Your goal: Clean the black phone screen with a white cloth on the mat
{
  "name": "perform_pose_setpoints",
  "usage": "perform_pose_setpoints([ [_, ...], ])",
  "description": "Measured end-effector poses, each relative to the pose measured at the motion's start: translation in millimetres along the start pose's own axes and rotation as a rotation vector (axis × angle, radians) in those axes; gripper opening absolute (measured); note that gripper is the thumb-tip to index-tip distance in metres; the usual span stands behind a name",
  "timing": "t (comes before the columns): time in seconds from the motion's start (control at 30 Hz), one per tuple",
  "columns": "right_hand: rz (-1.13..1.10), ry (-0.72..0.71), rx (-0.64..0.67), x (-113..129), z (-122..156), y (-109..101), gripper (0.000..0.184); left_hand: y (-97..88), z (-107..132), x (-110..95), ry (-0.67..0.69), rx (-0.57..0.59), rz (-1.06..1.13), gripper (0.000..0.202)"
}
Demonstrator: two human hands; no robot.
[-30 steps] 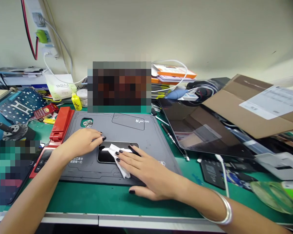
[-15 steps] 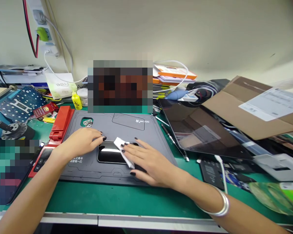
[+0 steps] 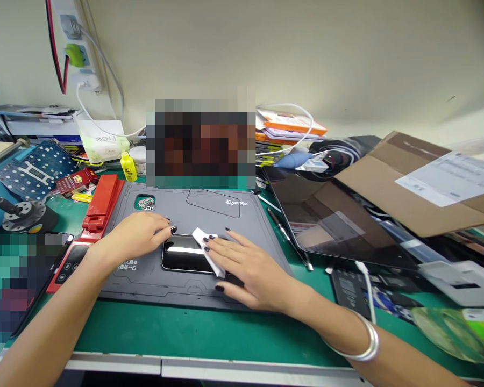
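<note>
A black glossy smartphone (image 3: 185, 255) lies flat on a grey work mat (image 3: 165, 290) in front of me. My left hand (image 3: 139, 236) rests at its upper left corner, fingers bent and the thumb against the edge, steadying it. Across the middle of the screen my right hand (image 3: 246, 266) presses a folded white wipe (image 3: 204, 239) with its fingers laid over it. This hand and the wipe hide the right part of the phone.
A red folding stand (image 3: 102, 201) stands left of the mat, near a large dark screen device (image 3: 36, 290). To the right lie a black pen (image 3: 282, 228), a big dark display panel (image 3: 326, 215) and a cardboard box (image 3: 371, 183). A yellow bottle (image 3: 128, 166) stands behind.
The right hand and the wipe have slid very slightly to the right over the phone. The whole view has shifted a little; the left hand keeps its place at the corner.
</note>
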State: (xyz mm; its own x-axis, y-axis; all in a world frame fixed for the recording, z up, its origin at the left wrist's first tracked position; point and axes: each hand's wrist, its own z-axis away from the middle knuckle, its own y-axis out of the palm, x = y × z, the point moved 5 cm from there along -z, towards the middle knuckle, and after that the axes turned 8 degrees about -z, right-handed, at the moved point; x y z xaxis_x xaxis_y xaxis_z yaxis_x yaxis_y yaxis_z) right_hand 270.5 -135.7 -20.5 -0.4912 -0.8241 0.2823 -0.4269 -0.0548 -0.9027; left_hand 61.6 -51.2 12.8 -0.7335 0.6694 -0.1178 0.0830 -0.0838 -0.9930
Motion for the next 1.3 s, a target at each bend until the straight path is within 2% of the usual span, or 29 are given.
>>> perform_pose_setpoints([
  [0.13,-0.065,-0.07,0.029,6,0,2,0.043,1.0,0,1,-0.028,0.041,-0.004,0.038],
  [0.33,0.019,0.025,-0.071,-6,0,-5,0.037,0.7,0,-1,-0.049,0.055,-0.023,0.038],
  [0.5,-0.065,-0.066,-0.033,3,1,0,0.042,0.9,-1,-2,-0.05,0.075,-0.047,0.041],
  [0.67,-0.01,-0.035,-0.128,-4,0,-6,0.033,0.2,0,-1,-0.037,0.063,-0.057,0.041],
  [0.87,-0.088,-0.104,-0.092,5,-1,-6,0.036,0.0,0,-2,-0.027,0.047,-0.045,0.039],
  [1.07,-0.005,-0.03,-0.175,-6,0,-8,0.031,-2.2,0,-3,-0.014,0.025,-0.046,0.038],
  [1.2,-0.092,-0.124,-0.112,3,-1,-6,0.034,-1.8,1,-3,-0.029,0.037,-0.027,0.038],
  [1.3,-0.077,-0.13,-0.146,0,-1,-8,0.03,-1.5,1,-2,-0.028,0.034,-0.022,0.038],
])
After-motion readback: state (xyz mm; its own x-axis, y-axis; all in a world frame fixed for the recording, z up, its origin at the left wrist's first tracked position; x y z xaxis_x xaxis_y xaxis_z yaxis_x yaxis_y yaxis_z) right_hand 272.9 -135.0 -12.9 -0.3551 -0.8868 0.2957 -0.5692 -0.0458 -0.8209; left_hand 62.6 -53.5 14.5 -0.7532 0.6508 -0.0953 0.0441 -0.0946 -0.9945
